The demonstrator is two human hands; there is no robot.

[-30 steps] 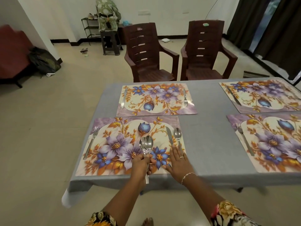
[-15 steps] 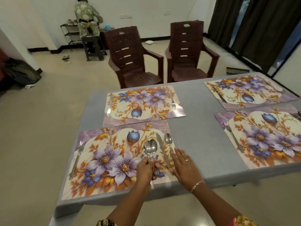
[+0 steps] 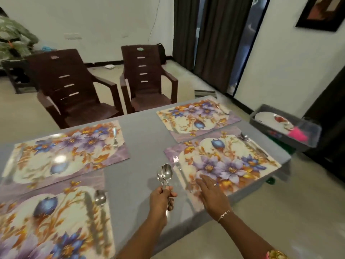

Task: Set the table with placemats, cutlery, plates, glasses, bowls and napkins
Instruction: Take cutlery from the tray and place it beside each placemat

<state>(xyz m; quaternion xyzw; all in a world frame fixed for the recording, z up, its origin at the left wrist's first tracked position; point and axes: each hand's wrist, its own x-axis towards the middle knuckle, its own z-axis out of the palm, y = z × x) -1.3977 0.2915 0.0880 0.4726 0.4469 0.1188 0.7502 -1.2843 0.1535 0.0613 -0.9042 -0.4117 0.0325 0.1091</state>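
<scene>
My left hand (image 3: 160, 198) grips a bunch of spoons (image 3: 165, 173) by the handles, bowls up, over the grey tablecloth (image 3: 141, 139) between two near placemats. My right hand (image 3: 212, 193) is flat and empty, fingers over the front left corner of the near right floral placemat (image 3: 224, 163), beside its fork (image 3: 178, 165). The near left placemat (image 3: 52, 221) carries a knife (image 3: 91, 212) and a spoon (image 3: 100, 200) at its right side. Two more floral placemats (image 3: 63, 148) (image 3: 196, 116) lie on the far side, each with cutlery.
Two dark brown plastic chairs (image 3: 74, 86) (image 3: 147, 75) stand behind the table. A grey tray (image 3: 285, 128) with a white plate and something pink sits off the table's right end. Dark curtains hang at the back right.
The view has swung right. My left hand carried the spoons off the near left placemat to the gap between mats. My right hand left that mat's spoon and reached the near right placemat.
</scene>
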